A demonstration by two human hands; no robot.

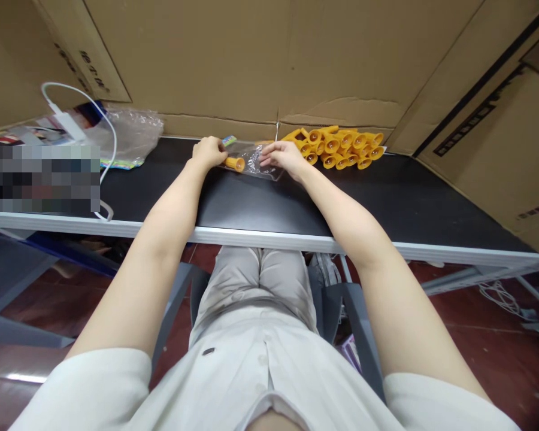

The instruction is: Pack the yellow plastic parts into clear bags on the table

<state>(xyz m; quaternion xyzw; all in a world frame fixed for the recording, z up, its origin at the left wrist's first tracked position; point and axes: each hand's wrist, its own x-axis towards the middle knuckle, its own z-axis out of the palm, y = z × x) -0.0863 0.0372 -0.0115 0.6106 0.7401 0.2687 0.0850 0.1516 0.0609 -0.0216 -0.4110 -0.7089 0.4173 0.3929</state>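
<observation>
My left hand (208, 152) is closed around an orange plastic piece (236, 163) whose flared end sticks out to the right, at the mouth of a small clear plastic bag (256, 158). My right hand (282, 156) lies on the bag with fingers pressing it flat against the black table (260, 206). A pile of several identical orange pieces (341, 146) lies just right of my right hand, against the cardboard wall.
Cardboard sheets (260, 60) wall in the table at the back and right. At the left lie a crumpled clear bag stack (132, 137), a white charger with cable (67, 123) and a blurred-out area. The table's white front edge (269, 239) runs above my lap.
</observation>
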